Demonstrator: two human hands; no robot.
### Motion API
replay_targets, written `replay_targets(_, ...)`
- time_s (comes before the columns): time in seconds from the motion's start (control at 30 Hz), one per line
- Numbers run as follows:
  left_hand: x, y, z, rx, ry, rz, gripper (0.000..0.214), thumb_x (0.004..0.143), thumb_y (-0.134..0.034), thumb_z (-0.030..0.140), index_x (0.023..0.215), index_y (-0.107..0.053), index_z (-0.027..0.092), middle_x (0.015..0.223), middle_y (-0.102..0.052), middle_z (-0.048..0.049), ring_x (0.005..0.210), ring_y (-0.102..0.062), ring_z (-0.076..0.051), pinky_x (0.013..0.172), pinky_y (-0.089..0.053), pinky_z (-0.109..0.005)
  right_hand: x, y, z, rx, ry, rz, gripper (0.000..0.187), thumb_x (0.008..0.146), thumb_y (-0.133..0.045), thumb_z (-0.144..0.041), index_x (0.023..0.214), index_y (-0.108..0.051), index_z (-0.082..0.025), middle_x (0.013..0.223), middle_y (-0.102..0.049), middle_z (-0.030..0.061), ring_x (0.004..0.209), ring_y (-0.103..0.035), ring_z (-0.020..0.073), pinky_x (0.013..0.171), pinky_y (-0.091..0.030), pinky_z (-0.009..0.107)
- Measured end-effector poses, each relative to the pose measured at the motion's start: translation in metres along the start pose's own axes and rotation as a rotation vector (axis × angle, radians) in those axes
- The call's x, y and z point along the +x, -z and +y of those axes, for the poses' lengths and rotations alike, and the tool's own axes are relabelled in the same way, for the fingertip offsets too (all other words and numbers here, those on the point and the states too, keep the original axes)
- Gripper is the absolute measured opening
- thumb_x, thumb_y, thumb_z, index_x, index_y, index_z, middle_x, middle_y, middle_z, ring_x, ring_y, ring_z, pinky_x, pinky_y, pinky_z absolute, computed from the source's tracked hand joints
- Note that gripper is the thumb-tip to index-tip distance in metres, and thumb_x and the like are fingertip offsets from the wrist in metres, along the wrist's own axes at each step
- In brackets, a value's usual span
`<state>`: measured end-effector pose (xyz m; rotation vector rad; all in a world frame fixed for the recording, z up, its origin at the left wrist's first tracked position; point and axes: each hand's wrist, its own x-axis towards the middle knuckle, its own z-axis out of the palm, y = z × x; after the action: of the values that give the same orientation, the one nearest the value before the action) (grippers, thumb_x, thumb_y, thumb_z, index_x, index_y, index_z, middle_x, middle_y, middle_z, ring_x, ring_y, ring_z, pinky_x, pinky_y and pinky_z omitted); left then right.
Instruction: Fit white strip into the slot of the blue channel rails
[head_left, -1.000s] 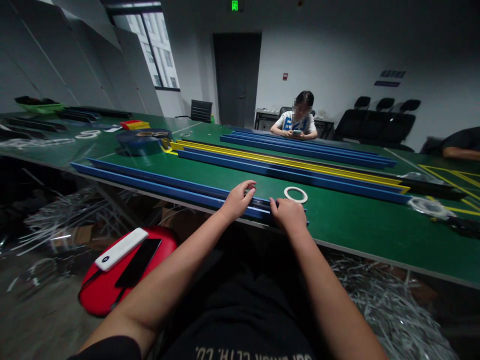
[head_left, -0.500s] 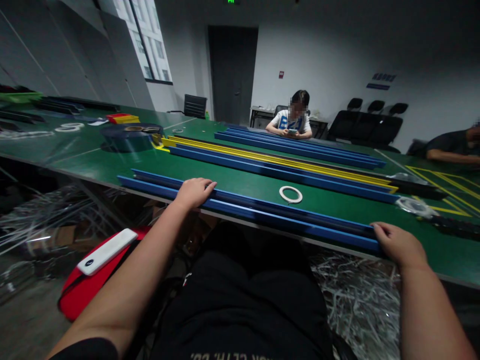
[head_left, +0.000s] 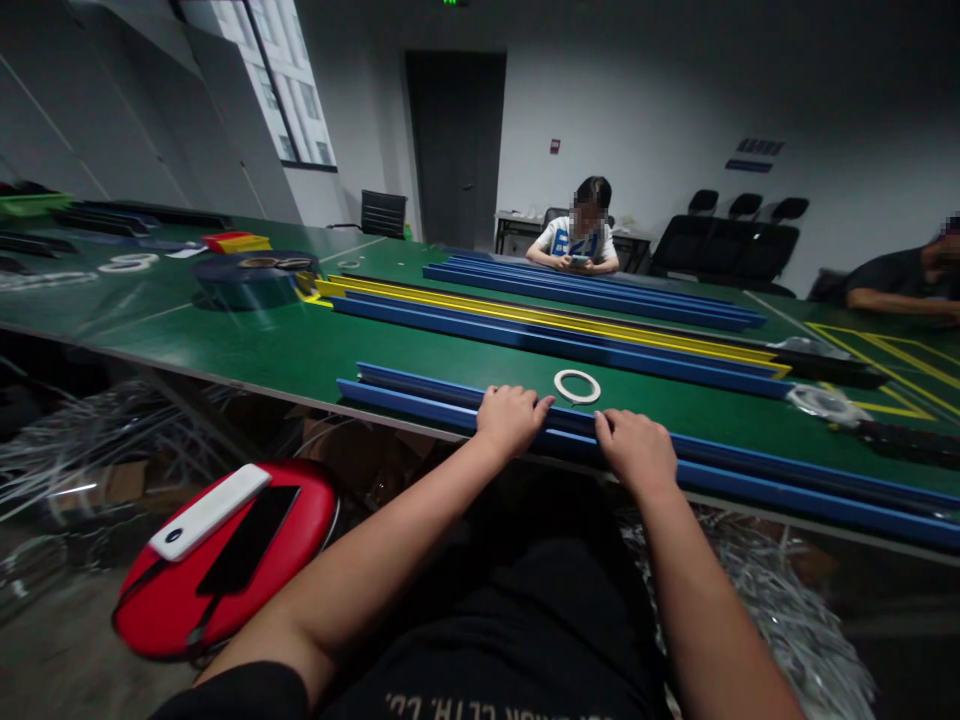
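A long blue channel-shaped strip (head_left: 412, 403) with a dark groove lies along the near edge of the green table. My left hand (head_left: 511, 420) is wrapped over it near the middle of the view. Close by on the right, my right hand (head_left: 641, 448) grips the same strip, with its thumb on top. A short stretch of the strip shows between my thumbs. Just beyond my hands lies a flat white ring (head_left: 561, 391), apart from the strip.
More blue strips (head_left: 525, 342) and yellow strips (head_left: 450, 300) lie farther back. A dark round coil (head_left: 244, 285) stands at left. A red stool (head_left: 307, 510) carries a white device and a black phone. One person (head_left: 577, 240) sits opposite, another (head_left: 892, 285) at right.
The blue strip has slid to the right along the table edge. My left hand has moved right, while my right hand has come left from farther along the strip, so they are now close together.
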<state>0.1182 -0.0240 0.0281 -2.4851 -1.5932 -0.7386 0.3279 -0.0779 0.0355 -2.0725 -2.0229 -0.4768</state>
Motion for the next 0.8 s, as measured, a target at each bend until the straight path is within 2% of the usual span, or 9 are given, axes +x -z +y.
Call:
replay_targets(0.07, 0.000, 0.002, 0.001, -0.060, -0.117, -0.028, 0.054, 0.098, -0.026, 0.054, 0.103, -0.068, 0.021, 0.101, -0.071, -0.0100, 0.099, -0.062, -0.025, 0.087, -0.041, -0.041, -0.003, -0.003, 0.009, -0.020, -0.030, 0.030, 0.047, 0.098, -0.028, -0.044, 0.095, -0.070, -0.021, 0.092, -0.071, 0.0091, 0.089, -0.062, 0.0216, 0.078, -0.037, 0.032)
replay_targets(0.17, -0.004, 0.012, -0.020, -0.111, -0.260, -0.039, 0.045, 0.097, -0.034, 0.053, 0.121, -0.060, 0.025, 0.117, -0.067, -0.0069, 0.109, -0.059, -0.022, 0.095, -0.040, -0.037, -0.007, -0.009, 0.042, -0.037, -0.027, 0.062, 0.046, 0.097, -0.029, -0.040, 0.096, -0.070, -0.020, 0.095, -0.071, 0.0083, 0.092, -0.061, 0.0216, 0.079, -0.038, 0.033)
replay_targets(0.27, -0.005, 0.023, -0.059, -0.069, -0.221, -0.033, 0.048, 0.094, -0.039, 0.057, 0.127, -0.057, 0.027, 0.124, -0.064, -0.0063, 0.116, -0.056, -0.023, 0.100, -0.037, -0.039, -0.011, -0.015, 0.081, -0.054, -0.043, 0.046, 0.044, 0.096, -0.031, -0.039, 0.098, -0.071, -0.021, 0.101, -0.071, 0.0070, 0.092, -0.062, 0.0220, 0.078, -0.040, 0.033)
replay_targets(0.37, -0.005, 0.031, -0.099, -0.014, -0.160, -0.095, 0.051, 0.092, -0.041, 0.060, 0.123, -0.060, 0.026, 0.119, -0.066, -0.0078, 0.111, -0.058, -0.023, 0.097, -0.040, -0.037, -0.013, -0.021, 0.120, -0.058, -0.060, 0.018, 0.044, 0.094, -0.034, -0.039, 0.103, -0.072, -0.021, 0.107, -0.071, 0.0074, 0.095, -0.062, 0.0232, 0.079, -0.041, 0.034)
replay_targets(0.47, -0.007, 0.035, -0.120, 0.016, -0.152, -0.137, 0.051, 0.091, -0.042, 0.062, 0.121, -0.063, 0.025, 0.116, -0.067, -0.0078, 0.110, -0.059, -0.023, 0.097, -0.040, -0.036, -0.015, -0.024, 0.156, -0.052, -0.077, -0.003, 0.045, 0.093, -0.035, -0.041, 0.106, -0.073, -0.020, 0.110, -0.070, 0.0089, 0.100, -0.061, 0.0252, 0.081, -0.043, 0.035)
replay_targets(0.57, -0.013, 0.032, -0.118, 0.036, -0.194, -0.105, 0.056, 0.088, -0.046, 0.063, 0.127, -0.058, 0.025, 0.121, -0.064, -0.0093, 0.113, -0.057, -0.025, 0.100, -0.037, -0.038, -0.016, -0.025, 0.180, -0.023, -0.119, -0.044, 0.047, 0.091, -0.035, -0.045, 0.108, -0.072, -0.021, 0.111, -0.070, 0.0088, 0.100, -0.061, 0.0262, 0.080, -0.044, 0.035)
replay_targets(0.63, -0.017, 0.030, -0.111, 0.060, -0.198, -0.066, 0.062, 0.083, -0.051, 0.066, 0.128, -0.056, 0.023, 0.121, -0.063, -0.0115, 0.114, -0.055, -0.027, 0.101, -0.036, -0.040, -0.015, -0.024, 0.184, -0.006, -0.148, -0.084, 0.047, 0.091, -0.035, -0.046, 0.108, -0.071, -0.022, 0.112, -0.070, 0.0082, 0.100, -0.062, 0.0262, 0.079, -0.044, 0.035)
replay_targets(0.7, -0.019, 0.028, -0.103, 0.077, -0.185, -0.049, 0.065, 0.081, -0.052, 0.069, 0.125, -0.057, 0.022, 0.118, -0.063, -0.0127, 0.112, -0.056, -0.029, 0.099, -0.037, -0.041, -0.012, -0.022, 0.176, -0.002, -0.162, -0.114, 0.045, 0.090, -0.035, -0.042, 0.108, -0.071, -0.022, 0.113, -0.070, 0.0079, 0.100, -0.061, 0.0257, 0.080, -0.043, 0.035)
replay_targets(0.8, -0.019, 0.025, -0.094, 0.072, -0.171, -0.045, 0.064, 0.080, -0.052, 0.070, 0.121, -0.058, 0.021, 0.114, -0.064, -0.0127, 0.110, -0.056, -0.029, 0.097, -0.038, -0.041, -0.007, -0.020, 0.145, -0.009, -0.144, -0.097, 0.043, 0.088, -0.034, -0.034, 0.110, -0.070, -0.025, 0.118, -0.068, 0.0060, 0.105, -0.059, 0.0253, 0.085, -0.041, 0.036)
